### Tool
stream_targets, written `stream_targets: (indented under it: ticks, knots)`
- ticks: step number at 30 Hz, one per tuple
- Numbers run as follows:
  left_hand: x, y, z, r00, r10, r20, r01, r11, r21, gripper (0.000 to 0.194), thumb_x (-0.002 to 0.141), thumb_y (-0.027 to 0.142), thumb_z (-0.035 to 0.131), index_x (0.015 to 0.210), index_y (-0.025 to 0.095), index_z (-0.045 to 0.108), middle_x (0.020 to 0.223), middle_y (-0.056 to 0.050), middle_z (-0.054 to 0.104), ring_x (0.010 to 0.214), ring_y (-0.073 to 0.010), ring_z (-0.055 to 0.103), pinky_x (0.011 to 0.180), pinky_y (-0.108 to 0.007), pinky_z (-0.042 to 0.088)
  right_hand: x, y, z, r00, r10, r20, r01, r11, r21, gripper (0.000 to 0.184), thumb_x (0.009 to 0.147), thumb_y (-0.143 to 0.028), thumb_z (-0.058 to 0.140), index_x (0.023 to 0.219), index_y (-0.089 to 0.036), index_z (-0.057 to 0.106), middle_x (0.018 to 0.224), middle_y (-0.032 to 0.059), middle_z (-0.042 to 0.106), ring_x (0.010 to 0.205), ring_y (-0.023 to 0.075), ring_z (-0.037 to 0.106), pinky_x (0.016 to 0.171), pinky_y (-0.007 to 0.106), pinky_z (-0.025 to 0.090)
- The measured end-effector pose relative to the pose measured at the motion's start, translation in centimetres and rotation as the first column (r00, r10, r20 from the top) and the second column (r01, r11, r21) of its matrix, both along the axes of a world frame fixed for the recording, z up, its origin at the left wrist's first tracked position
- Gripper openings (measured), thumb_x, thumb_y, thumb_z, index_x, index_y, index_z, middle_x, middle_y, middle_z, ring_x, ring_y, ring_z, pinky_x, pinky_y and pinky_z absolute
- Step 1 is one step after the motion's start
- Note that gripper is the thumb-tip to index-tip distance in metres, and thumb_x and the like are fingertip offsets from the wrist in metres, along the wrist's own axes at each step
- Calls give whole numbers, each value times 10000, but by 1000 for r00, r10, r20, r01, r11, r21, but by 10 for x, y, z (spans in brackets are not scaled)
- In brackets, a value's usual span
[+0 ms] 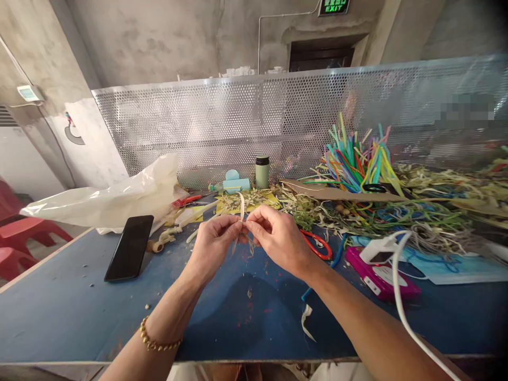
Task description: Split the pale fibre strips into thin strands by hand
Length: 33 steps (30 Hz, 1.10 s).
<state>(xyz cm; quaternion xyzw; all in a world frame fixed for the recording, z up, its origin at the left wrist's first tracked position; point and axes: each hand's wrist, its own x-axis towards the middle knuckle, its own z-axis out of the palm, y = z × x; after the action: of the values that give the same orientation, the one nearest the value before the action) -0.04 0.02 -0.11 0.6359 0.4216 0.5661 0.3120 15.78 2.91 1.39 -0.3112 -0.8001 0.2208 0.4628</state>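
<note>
My left hand (214,239) and my right hand (277,236) meet above the middle of the blue table, fingertips pressed together. Between them is a thin pale strip of dried husk (242,203), one end standing up above my fingers. Thinner shreds hang below the pinch, and my fingers hide the exact grip. Just right of my right hand lie red-handled scissors (323,251). Behind my hands is a heap of husk scraps (248,200).
A black phone (130,247) and a plastic bag (115,193) lie left. A green jar (262,172) stands by the perforated metal panel (222,121). Right are colourful pipe cleaners (357,159), a magenta power box (387,278) with a white cable (398,286), and a blue mask (448,262).
</note>
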Motion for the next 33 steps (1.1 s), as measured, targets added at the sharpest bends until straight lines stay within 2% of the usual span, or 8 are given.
stream_targets:
  ticks: [6,9,12,14,19,27,33]
  knots:
    - [-1,2,-2,999,-45,-25,45,999,6,204,886,312,614,831,143,713,708,-30,672,683,-146,589,687,-270,452,3,7,0,991,109,-77,-118,985,-127,107,910,-277,555,919,-172,569,676,-8,624,495,104,573,496,239,466]
    - [-1,1,-1,990,-143,4,143,989,-35,181,872,300,637,876,138,716,786,-49,691,710,-149,601,700,-274,465,5,11,0,978,169,-120,-188,967,-170,139,908,-291,564,837,-171,557,621,-30,583,422,87,530,432,227,434]
    - [1,0,1,956,-272,109,280,958,-64,180,858,269,661,972,137,705,856,-60,702,769,-150,610,740,-271,471,6,13,1,971,177,-162,-205,963,-175,166,903,-280,567,778,-174,542,592,-36,564,408,84,520,417,225,427]
    - [3,0,0,939,-301,165,315,947,-65,221,855,276,672,1023,134,687,857,-66,705,781,-154,618,745,-276,475,6,12,1,967,187,-171,-217,960,-179,161,902,-274,569,778,-176,541,585,-33,571,414,87,521,418,225,428]
    - [6,2,-5,964,-150,219,165,985,-53,194,832,311,703,813,121,671,694,-30,651,645,-127,585,648,-259,453,1,8,-2,964,183,-193,-214,964,-158,135,898,-249,571,786,-176,552,611,-31,583,418,81,520,419,217,426]
    - [7,0,-4,958,-148,244,169,983,-69,148,834,262,671,781,124,678,693,-36,658,661,-147,609,679,-289,473,-4,2,-4,978,92,-188,-122,981,-153,144,903,-232,559,767,-188,541,567,-39,572,443,88,529,455,216,434]
    - [7,-1,-3,960,-132,248,162,981,-103,132,811,233,676,735,125,680,632,-35,650,635,-158,609,672,-301,472,-5,1,-7,972,65,-224,-104,980,-170,141,906,-250,558,780,-192,535,597,-39,579,460,91,539,469,222,449]
